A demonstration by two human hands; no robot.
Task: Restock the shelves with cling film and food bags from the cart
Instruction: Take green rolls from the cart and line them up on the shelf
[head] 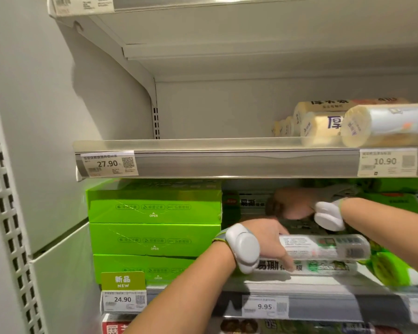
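Left hand is gripping a cling film roll; right hand is blurring, grip unreadable; nudged, the roll risks rolling off the shelf.

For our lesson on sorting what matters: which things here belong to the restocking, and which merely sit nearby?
In the job: left hand, gripping a cling film roll; right hand, reaching deep into the shelf; the lower roll.
Merely nearby: green boxes; yellow rolls above; price tags.

Close head-worn view straight onto shelves
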